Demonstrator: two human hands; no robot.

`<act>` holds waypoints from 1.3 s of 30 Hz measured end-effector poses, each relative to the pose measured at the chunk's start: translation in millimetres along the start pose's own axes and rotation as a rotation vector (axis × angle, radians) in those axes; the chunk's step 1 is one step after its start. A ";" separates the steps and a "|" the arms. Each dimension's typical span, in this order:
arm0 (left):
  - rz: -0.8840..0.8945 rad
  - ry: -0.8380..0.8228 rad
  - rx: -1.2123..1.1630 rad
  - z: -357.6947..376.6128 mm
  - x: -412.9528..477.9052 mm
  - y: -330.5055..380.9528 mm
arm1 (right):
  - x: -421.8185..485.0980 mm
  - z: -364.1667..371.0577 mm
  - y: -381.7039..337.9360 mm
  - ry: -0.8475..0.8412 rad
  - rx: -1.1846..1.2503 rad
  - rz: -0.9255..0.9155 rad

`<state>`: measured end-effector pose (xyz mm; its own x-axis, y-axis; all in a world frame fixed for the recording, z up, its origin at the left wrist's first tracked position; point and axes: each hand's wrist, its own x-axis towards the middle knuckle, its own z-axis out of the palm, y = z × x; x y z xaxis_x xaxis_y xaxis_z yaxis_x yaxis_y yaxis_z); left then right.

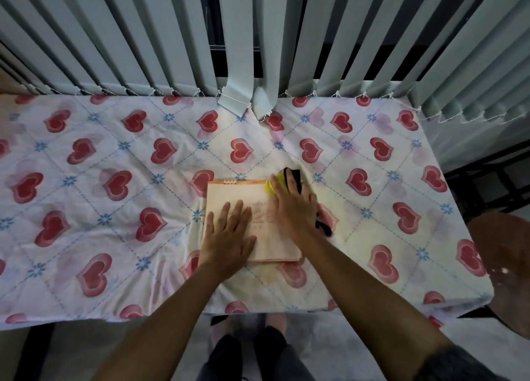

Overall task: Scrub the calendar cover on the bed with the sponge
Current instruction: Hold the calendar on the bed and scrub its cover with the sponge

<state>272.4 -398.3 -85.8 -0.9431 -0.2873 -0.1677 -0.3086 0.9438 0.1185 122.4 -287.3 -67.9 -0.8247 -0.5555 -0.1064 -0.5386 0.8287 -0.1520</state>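
Heart-print bed (114,157) is carrying the calendar (246,202) near its front edge — left hand (228,237) is lying open, pressing it flat, right hand (292,205) is gripping the sponge (276,184) at its top corner

Grey vertical blinds (160,36) hang behind the bed; a brown round stool (504,266) stands right.

a home bedroom: a bed (86,237) dressed in a white sheet (358,139) printed with red hearts and blue flowers stands against a window hung with pale vertical blinds (114,36), and a worn brown stool (504,266) sits beside it.
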 end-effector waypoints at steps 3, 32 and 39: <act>-0.020 -0.003 -0.009 -0.3 1.3 0.4 | -2.1 0.4 -4.5 0.001 -0.020 -0.001; -0.144 -0.124 -0.086 -3.7 -43.4 -76.1 | -4.9 8.2 -97.9 0.007 0.068 -0.091; -0.123 -0.059 -0.081 -0.6 -42.3 -77.9 | -9.4 -2.5 -33.0 0.115 0.017 0.198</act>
<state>336.3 -459.7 -87.3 -0.8893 -0.3875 -0.2430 -0.4326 0.8850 0.1718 147.5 -309.3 -59.5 -0.9289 -0.3695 -0.0238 -0.3616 0.9191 -0.1562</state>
